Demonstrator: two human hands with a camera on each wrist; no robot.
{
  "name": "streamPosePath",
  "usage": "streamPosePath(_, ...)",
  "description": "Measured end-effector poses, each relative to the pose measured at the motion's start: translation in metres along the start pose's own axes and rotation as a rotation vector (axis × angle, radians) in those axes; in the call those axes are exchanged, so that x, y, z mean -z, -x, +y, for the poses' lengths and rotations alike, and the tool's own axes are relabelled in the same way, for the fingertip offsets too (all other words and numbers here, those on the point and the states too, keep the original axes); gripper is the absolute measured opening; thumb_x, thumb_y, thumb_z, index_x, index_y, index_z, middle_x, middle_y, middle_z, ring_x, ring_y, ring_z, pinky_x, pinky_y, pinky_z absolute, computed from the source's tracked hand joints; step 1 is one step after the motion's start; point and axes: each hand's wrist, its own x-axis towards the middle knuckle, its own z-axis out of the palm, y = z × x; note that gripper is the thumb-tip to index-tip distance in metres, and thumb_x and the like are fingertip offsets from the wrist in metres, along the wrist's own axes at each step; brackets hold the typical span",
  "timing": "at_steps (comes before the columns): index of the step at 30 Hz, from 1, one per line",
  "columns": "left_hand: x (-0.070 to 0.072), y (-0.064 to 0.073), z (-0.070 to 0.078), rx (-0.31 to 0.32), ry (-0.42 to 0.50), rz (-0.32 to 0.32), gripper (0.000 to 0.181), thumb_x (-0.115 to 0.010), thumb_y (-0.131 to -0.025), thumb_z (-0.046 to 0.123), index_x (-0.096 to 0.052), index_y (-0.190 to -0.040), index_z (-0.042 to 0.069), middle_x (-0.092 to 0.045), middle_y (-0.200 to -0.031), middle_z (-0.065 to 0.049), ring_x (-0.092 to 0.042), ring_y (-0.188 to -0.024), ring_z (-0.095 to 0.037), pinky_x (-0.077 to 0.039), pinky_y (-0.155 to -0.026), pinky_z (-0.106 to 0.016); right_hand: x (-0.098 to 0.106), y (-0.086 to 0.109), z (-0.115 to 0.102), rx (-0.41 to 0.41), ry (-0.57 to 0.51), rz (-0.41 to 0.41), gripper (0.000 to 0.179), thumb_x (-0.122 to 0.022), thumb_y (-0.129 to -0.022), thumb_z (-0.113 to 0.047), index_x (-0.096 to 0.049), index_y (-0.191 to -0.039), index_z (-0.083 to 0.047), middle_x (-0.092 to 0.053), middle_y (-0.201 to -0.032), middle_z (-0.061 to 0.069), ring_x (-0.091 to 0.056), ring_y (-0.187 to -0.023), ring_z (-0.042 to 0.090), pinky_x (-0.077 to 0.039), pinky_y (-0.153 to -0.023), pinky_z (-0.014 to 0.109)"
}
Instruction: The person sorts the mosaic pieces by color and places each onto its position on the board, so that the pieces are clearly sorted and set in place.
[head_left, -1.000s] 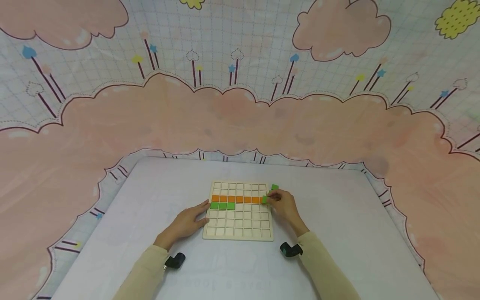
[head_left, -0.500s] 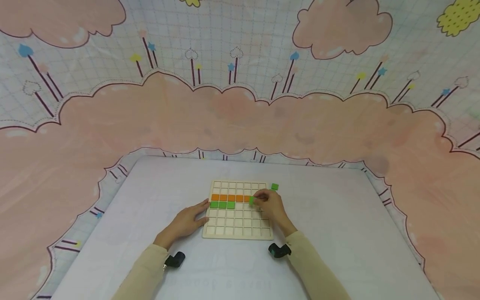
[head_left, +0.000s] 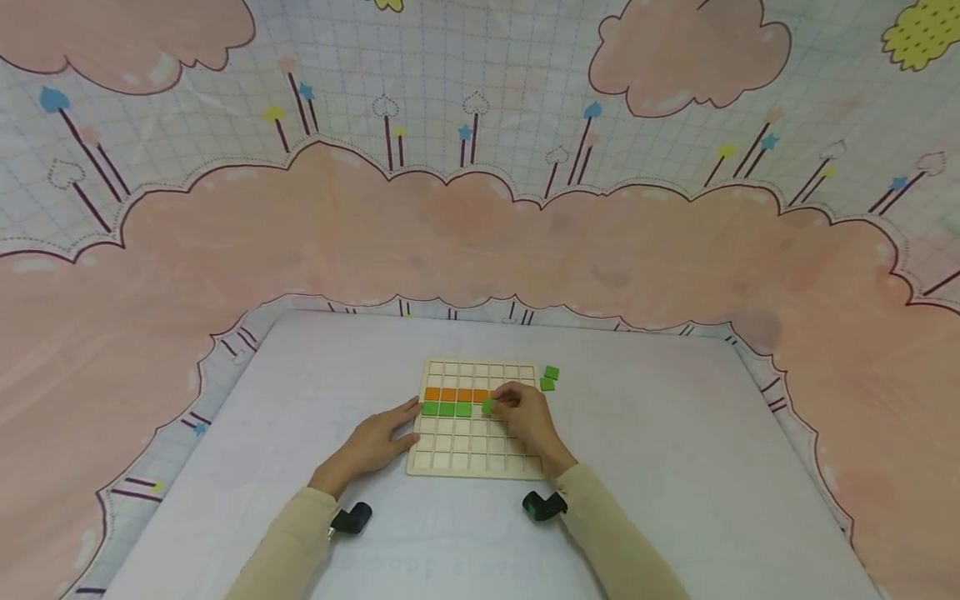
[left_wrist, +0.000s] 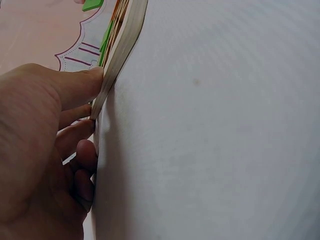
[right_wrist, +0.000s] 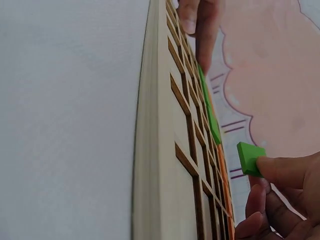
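Note:
A light wooden grid board (head_left: 474,476) lies on the white table. My left hand (head_left: 371,442) rests along its left edge, thumb and fingers spread; the left wrist view has the thumb right at the board's rim. Between thumb and fingers my right hand (head_left: 534,423) pinches a green square tile (right_wrist: 250,159), held above the board in the right wrist view. Just left of that tile, three green tiles (head_left: 447,409) fill cells in a row. Behind them runs a row of orange tiles (head_left: 448,395), its right end hidden by my right hand.
Two loose green tiles, a farther one (head_left: 552,372) and a nearer one (head_left: 547,384), lie on the table (head_left: 675,433) off the board's upper right side. A patterned cloth (head_left: 525,250) with clouds surrounds the table at the back and sides.
My right hand has carried the green tile leftward from the board's right edge to beside the placed green tiles, uncovering a second loose tile. My left hand has stayed in place.

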Motion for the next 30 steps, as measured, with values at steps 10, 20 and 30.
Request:
streamPosePath(10, 0.000, 0.001, 0.001, -0.008, -0.009, 0.003, 0.059, -0.063, -0.096, 0.028, -0.043, -0.149, 0.012, -0.034, -0.160, -0.003, -0.040, -0.142, -0.036, -0.034, -0.115, -0.056, -0.012, -0.001, -0.002, -0.007, 0.047, -0.001, 0.006, -0.070, -0.088, -0.007, -0.072, -0.094, -0.010, -0.070, -0.089, 0.003, -0.062, -0.080, 0.013, -0.054, -0.073, 0.025)
streamPosePath(20, 0.002, 0.000, 0.001, -0.006, -0.016, 0.002, 0.060, -0.063, -0.095, 0.029, -0.043, -0.149, 0.012, -0.034, -0.160, -0.003, -0.040, -0.143, -0.035, -0.035, -0.115, -0.056, -0.016, -0.002, -0.006, -0.027, 0.088, 0.001, 0.005, -0.072, -0.088, -0.008, -0.074, -0.091, -0.012, -0.071, -0.086, 0.002, -0.060, -0.077, 0.012, -0.051, -0.071, 0.025)
streamPosePath(30, 0.002, 0.001, 0.001, 0.007, -0.009, -0.007, 0.059, -0.062, -0.096, 0.029, -0.042, -0.149, 0.014, -0.033, -0.160, -0.002, -0.039, -0.143, -0.035, -0.034, -0.116, -0.057, -0.017, -0.003, -0.003, -0.041, 0.090, -0.015, 0.007, -0.072, -0.086, -0.009, -0.075, -0.092, -0.012, -0.068, -0.088, 0.002, -0.056, -0.079, 0.015, -0.049, -0.070, 0.026)
